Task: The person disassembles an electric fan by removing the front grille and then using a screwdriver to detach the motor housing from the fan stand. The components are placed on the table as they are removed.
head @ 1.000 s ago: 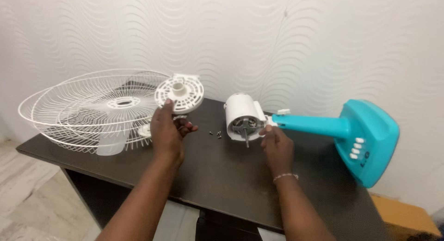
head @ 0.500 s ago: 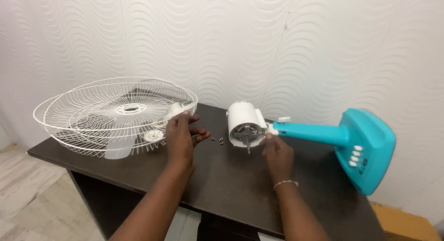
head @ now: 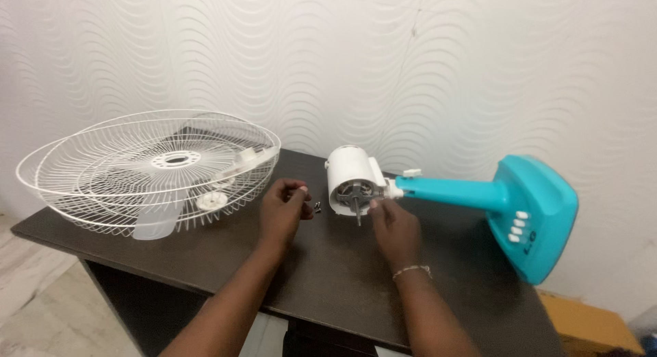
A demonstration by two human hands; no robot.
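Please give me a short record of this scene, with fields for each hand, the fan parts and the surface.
left hand: left hand, fingers curled, fingertips at the small dark screws
right hand: right hand, fingertips at the front of the white motor housing, beside its shaft
fan body: teal stand lying on its side, the motor housing joined to its neck
grilles: white wire grilles stacked at the left, with a clear blade among them
surface: dark table
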